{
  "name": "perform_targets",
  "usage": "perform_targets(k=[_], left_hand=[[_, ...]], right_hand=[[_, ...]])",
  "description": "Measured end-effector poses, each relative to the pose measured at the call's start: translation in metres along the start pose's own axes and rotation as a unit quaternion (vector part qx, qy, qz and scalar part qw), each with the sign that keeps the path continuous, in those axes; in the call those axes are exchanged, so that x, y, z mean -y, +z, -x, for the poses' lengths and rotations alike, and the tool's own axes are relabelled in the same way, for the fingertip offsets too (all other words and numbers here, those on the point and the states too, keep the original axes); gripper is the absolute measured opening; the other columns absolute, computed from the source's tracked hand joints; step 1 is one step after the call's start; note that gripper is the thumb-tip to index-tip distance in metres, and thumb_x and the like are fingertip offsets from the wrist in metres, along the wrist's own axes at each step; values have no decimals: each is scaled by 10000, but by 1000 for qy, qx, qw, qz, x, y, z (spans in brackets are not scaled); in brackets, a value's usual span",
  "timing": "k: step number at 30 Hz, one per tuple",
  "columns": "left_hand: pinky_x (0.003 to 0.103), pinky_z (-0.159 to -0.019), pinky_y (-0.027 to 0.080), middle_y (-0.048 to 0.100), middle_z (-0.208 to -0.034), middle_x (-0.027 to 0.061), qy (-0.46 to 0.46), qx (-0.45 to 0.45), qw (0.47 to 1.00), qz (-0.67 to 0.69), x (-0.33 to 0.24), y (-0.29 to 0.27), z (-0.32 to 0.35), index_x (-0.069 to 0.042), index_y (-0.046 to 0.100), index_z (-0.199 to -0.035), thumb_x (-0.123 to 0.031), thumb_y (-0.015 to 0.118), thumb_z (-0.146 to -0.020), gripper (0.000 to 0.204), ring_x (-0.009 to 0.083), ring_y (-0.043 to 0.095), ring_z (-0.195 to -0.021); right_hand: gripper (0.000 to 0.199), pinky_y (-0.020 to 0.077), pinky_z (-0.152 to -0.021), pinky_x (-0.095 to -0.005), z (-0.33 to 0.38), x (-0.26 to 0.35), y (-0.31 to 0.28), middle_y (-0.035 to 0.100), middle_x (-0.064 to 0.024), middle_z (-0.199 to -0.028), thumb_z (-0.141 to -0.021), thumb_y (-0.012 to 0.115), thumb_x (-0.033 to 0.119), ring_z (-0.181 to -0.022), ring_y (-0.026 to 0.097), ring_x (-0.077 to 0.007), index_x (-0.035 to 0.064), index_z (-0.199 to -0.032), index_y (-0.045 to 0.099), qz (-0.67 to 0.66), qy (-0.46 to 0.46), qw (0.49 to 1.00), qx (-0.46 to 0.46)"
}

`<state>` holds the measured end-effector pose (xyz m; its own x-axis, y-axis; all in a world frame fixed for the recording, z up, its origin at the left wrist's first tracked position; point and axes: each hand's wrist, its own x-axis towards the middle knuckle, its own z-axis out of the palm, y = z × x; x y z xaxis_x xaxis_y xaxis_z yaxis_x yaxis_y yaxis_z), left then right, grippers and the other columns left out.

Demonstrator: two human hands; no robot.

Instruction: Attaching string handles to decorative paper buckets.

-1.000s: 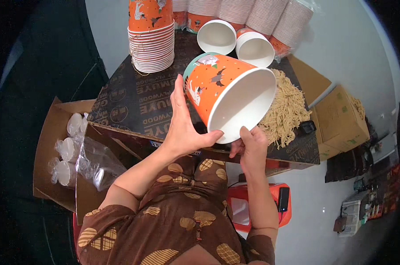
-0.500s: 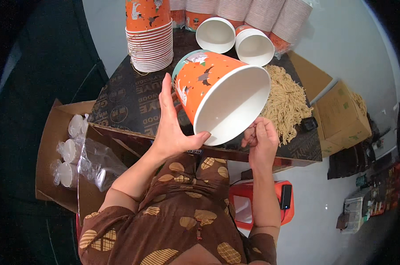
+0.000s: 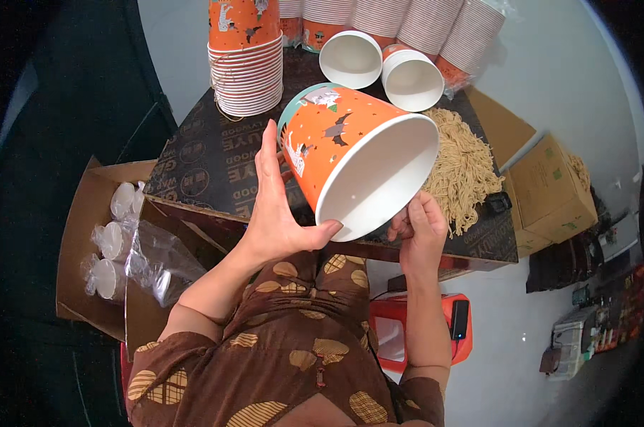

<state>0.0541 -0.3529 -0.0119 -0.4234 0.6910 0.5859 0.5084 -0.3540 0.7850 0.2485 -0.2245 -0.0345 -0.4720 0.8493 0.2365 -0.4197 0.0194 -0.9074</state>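
A large orange paper bucket (image 3: 347, 139) with bat and ghostly figures lies tilted in the air above the table, its white open mouth turned toward me. My left hand (image 3: 279, 206) grips it from the left, thumb at the rim and fingers along the outer wall. At the lower right of the rim is my right hand (image 3: 421, 224), its fingers curled and pinched together; whatever they may hold is hidden or too small to make out. Just beyond that hand lies a heap of tan cords (image 3: 464, 171) on the dark table (image 3: 201, 171).
A tall stack of orange buckets (image 3: 245, 75) stands at the back left, and two buckets (image 3: 350, 60) lie on their sides behind. More wrapped stacks (image 3: 435, 28) line the back. An open carton (image 3: 87, 249) with plastic-wrapped white-ended rolls is at left, another carton (image 3: 553, 192) at right.
The bucket has turned slightly and shifted a little to the right and down, with my left hand still on it. My right hand stays near the rim, almost unmoved.
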Motion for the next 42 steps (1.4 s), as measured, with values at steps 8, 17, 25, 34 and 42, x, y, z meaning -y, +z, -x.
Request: perform_targets(k=[8, 17, 25, 34, 42], left_hand=[[485, -1086, 353, 231, -1410, 238, 14, 6, 999, -29, 0, -1, 1, -6, -75, -1519, -311, 847, -539, 1380, 370, 352, -1313], [494, -1107, 337, 180, -1475, 235, -39, 23, 999, 27, 4, 0, -2, -23, -65, -1525, -318, 828, -570, 1340, 374, 308, -1362], [464, -1139, 282, 302, -1452, 241, -82, 16, 988, 128, 13, -1, -11, 11, 64, -1521, -319, 798, -626, 1203, 354, 312, -1375], [406, -866, 413, 510, -1060, 104, 331, -192, 883, -274, 1, 21, 15, -59, 615, -1015, 3, 741, -686, 358, 276, 507, -976], [364, -716, 511, 649, -921, 154, 28, 101, 994, -44, 6, 66, -3, 18, 642, -972, 44, 617, -830, 147, 299, 652, -822]], right_hand=[[123, 426, -473, -223, 2, -3, 5, 558, -13, -680, -965, 567, 125, -539, 501, -79, 3, -963, 579, 17, -6, 999, -30], [138, 399, -491, -223, 3, -15, 2, 519, 16, -681, -960, 589, 144, -560, 464, -59, 32, -886, 558, 39, -55, 997, -43], [135, 400, -491, -228, 4, -16, 7, 503, 18, -690, -966, 558, 108, -566, 463, -65, 46, -854, 518, 21, -51, 998, -26], [131, 465, -425, -256, 0, -24, 27, 527, -47, -616, -976, 530, 88, -466, 495, -105, 1, -884, 499, 41, -36, 994, -95], [109, 497, -494, -246, 15, -27, 34, 585, -50, -741, -984, 526, 80, -567, 543, -82, -15, -931, 521, 64, -37, 995, -73]])
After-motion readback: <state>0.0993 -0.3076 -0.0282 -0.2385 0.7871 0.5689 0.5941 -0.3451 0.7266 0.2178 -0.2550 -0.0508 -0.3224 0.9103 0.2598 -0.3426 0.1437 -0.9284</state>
